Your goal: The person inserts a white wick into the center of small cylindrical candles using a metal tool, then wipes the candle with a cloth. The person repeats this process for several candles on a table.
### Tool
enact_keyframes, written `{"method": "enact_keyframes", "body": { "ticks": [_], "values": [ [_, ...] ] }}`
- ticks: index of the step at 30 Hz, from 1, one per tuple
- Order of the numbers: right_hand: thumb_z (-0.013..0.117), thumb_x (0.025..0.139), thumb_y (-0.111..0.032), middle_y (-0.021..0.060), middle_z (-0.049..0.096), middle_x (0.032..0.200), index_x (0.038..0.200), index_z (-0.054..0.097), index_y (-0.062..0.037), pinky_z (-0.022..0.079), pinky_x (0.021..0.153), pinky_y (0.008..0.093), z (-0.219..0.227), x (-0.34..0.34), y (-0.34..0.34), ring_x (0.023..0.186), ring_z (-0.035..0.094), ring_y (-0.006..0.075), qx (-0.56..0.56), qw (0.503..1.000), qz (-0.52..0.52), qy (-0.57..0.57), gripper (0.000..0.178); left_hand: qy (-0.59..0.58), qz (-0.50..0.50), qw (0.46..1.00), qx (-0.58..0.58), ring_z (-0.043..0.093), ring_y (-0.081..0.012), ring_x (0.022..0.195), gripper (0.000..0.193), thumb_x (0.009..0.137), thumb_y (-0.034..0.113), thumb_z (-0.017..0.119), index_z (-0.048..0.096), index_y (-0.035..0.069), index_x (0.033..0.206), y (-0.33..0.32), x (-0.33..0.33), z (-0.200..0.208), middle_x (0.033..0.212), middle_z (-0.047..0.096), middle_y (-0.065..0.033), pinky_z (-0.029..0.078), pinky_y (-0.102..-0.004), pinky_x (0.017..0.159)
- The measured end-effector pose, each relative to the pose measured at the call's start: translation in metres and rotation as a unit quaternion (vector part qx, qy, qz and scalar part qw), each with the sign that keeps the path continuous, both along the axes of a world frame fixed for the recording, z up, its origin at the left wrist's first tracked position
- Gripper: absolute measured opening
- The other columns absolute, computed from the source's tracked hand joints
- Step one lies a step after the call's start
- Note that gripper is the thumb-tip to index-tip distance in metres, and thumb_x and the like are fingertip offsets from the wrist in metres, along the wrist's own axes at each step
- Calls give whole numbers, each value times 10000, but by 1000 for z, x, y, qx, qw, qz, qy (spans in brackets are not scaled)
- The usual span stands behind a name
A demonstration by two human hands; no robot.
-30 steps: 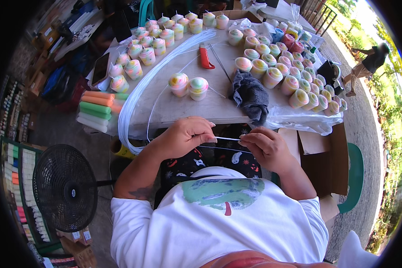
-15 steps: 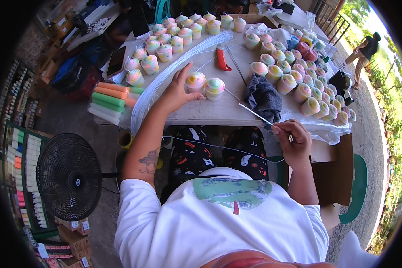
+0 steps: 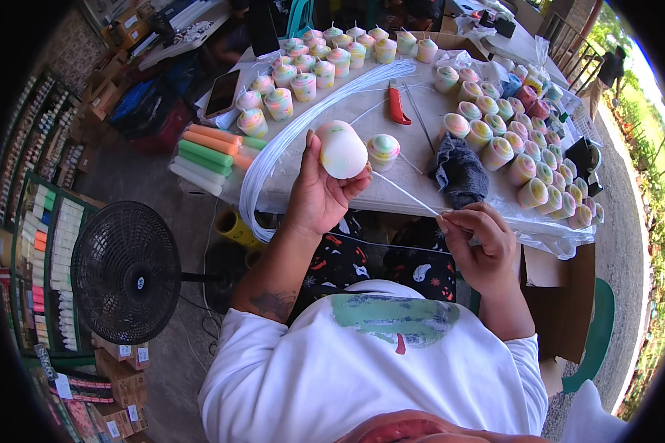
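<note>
A rounded candle (image 3: 341,150), pale with pastel swirls, is gripped in my left hand (image 3: 318,190) above the table's near edge, its smooth white end turned up toward me. Between the pinched fingers of my right hand (image 3: 482,242) runs a stiff white wick (image 3: 408,195). The wick's far tip reaches the candle beside my left fingertips; whether it enters the candle cannot be told. Just right of the held candle stands another swirled candle (image 3: 383,153) with a wick strand near it. A long bundle of white wicks (image 3: 277,133) curves across the table left of my left hand.
A red-handled cutter (image 3: 399,105), a thin metal rod (image 3: 420,118) and a dark cloth (image 3: 461,174) lie mid-table. Several wicked candles (image 3: 303,86) stand at back left, several more (image 3: 521,166) at right. Coloured tapers (image 3: 203,159) lie left. A black fan (image 3: 125,273) stands beside the table.
My left hand has picked up one of the two near candles, tipped it and brought it closer to me. The wick in my right hand now meets it. The whole view has shifted slightly.
</note>
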State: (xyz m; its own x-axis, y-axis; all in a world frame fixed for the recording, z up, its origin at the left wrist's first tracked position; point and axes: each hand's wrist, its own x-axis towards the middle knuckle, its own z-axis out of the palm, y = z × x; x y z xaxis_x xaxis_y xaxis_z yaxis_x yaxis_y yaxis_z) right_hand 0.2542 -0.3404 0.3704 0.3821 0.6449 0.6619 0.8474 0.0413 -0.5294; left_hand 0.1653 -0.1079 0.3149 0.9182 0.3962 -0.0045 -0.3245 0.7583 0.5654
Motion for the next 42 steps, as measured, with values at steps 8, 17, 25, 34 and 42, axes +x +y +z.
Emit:
{"method": "enact_keyframes", "body": {
  "ticks": [8, 17, 25, 34, 42],
  "values": [
    [703, 726, -3, 72, 600, 747, 874, 641, -44, 467, 553, 316, 3, -4, 4, 636, 590, 221, -19, 999, 11, -36, 166, 3, 1, 1000, 13, 677, -193, 818, 732, 867, 637, 436, 525, -24, 1168, -19, 0, -4, 916, 657, -119, 596, -319, 708],
    [706, 719, -7, 65, 599, 750, 874, 635, -45, 464, 567, 319, -1, -2, 4, 645, 590, 221, -25, 998, 0, -65, 174, -20, -21, 999, 16, 660, -191, 855, 559, 894, 574, 462, 469, 117, 1216, -20, 0, -6, 1016, 630, -74, 582, -345, 735],
    [708, 712, -3, 62, 599, 744, 869, 635, -44, 460, 562, 319, -3, -2, 6, 644, 591, 218, -22, 997, -4, -73, 177, -24, -15, 999, 32, 655, -179, 866, 558, 894, 567, 471, 462, 117, 1224, -21, -1, -7, 1040, 617, -64, 576, -348, 757],
    [710, 708, -3, 60, 599, 744, 873, 634, -46, 461, 567, 322, -5, -2, 8, 644, 592, 218, -29, 995, 1, -97, 186, -4, 45, 997, 68, 658, -223, 884, 603, 889, 581, 458, 494, 62, 1193, -25, 1, -7, 980, 640, -123, 577, -334, 755],
    [709, 719, 2, 70, 598, 747, 867, 636, -51, 464, 545, 314, -4, -2, 3, 631, 594, 230, -14, 998, -27, -55, 174, 3, 66, 992, 105, 624, -241, 972, 529, 896, 469, 543, 448, 73, 1234, -26, 5, -8, 1090, 596, -117, 544, -361, 826]
  ]
}}
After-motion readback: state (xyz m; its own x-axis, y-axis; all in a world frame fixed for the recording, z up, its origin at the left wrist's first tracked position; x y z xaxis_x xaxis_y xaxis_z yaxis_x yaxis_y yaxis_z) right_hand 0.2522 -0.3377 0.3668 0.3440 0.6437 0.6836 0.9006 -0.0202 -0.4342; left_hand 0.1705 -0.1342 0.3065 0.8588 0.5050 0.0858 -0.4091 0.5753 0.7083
